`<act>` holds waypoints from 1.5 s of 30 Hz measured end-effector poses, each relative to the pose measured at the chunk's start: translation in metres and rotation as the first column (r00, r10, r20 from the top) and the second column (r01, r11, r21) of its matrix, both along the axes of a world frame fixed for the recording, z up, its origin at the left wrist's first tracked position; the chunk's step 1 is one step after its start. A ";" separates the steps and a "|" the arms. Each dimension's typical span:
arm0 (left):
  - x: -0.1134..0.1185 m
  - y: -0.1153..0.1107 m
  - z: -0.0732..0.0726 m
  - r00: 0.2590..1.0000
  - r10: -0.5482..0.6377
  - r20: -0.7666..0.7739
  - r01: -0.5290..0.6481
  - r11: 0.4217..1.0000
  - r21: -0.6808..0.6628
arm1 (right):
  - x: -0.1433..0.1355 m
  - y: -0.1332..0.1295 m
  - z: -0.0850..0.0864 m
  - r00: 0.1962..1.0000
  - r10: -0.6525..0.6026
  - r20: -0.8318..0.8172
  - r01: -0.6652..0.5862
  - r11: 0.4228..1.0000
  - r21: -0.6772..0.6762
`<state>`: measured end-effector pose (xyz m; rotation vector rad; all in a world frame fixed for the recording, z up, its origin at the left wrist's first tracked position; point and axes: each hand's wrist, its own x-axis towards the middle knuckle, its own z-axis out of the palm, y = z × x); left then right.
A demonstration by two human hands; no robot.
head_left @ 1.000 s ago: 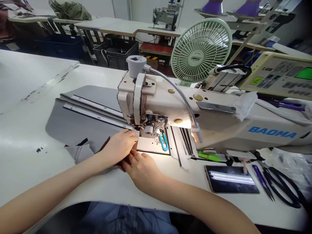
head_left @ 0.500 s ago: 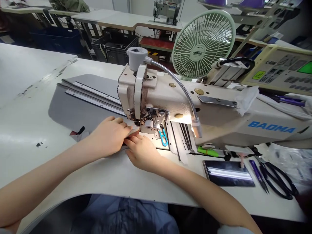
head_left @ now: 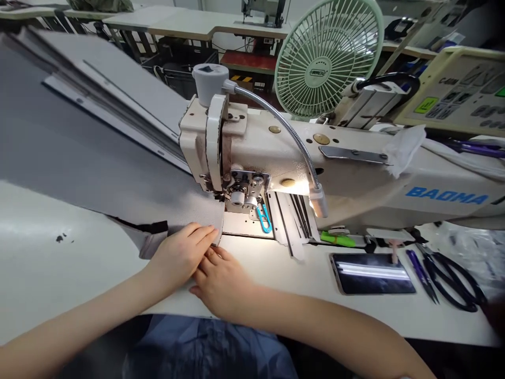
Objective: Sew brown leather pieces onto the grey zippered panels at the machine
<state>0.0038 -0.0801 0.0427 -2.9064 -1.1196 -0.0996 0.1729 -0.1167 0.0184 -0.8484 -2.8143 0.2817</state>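
Observation:
A large grey fabric panel (head_left: 130,176) runs from the far left to the head of the sewing machine (head_left: 236,142), with long pale strips (head_left: 118,123) lying along it. My left hand (head_left: 179,258) is closed over the panel's near corner, thumb out of sight. Against it sits my right hand (head_left: 224,287), fingers curled at the same corner and partly hidden under the left. Just behind both hands is the machine's needle area, lit by a small lamp (head_left: 317,201). A folded flap with a black patch (head_left: 155,228) hangs at the panel's near edge.
Blue thread snips (head_left: 264,218) lie on the machine bed beside dark thin strips (head_left: 300,216). To the right are a phone (head_left: 373,273), a purple pen-like tool (head_left: 422,276) and black-handled scissors (head_left: 453,279). A green fan (head_left: 327,63) stands behind the machine.
Both hands have drawn the panel's corner toward me, away from the needle area. The panel's far left part has risen and swung into fuller view.

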 end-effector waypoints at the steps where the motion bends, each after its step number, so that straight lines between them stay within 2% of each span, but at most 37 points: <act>1: -0.002 0.002 -0.002 1.000 0.007 0.021 -0.007 1.000 -0.004 | -0.004 0.005 0.001 1.000 0.005 0.011 -0.005 1.000 -0.006; 7: -0.012 0.023 -0.006 0.987 0.030 0.158 -0.027 0.999 -0.022 | -0.009 0.024 -0.001 0.999 -0.035 0.006 0.035 0.999 0.033; 12: -0.008 0.036 -0.006 0.990 0.017 0.137 -0.015 1.000 -0.022 | -0.005 0.031 -0.005 0.997 -0.075 -0.012 0.076 0.996 0.054; 15: -0.006 0.045 -0.002 0.993 0.022 0.119 -0.016 0.999 -0.049 | -0.008 0.032 -0.002 0.994 -0.108 -0.026 0.110 0.987 0.115; 19: -0.004 0.057 0.005 0.981 0.053 0.187 -0.029 0.991 -0.127 | -0.017 0.025 0.006 0.985 -0.173 0.017 0.169 0.974 0.153; 23: -0.005 0.069 0.007 0.954 0.109 0.280 -0.039 0.969 -0.244 | -0.022 0.020 0.007 0.982 -0.170 0.081 0.159 0.979 0.127; 28: -0.006 0.085 0.008 0.972 0.065 0.225 0.009 0.949 -0.317 | -0.023 0.025 0.004 0.979 -0.191 0.077 0.182 0.977 0.113; 35: -0.010 0.101 0.006 0.984 -0.019 0.176 0.058 0.974 -0.221 | -0.028 0.041 0.005 0.968 -0.224 0.114 0.213 0.972 0.098; 45: -0.004 0.117 0.007 0.990 -0.094 0.106 0.103 0.992 -0.075 | -0.025 0.056 0.005 0.950 -0.283 0.130 0.278 0.959 0.054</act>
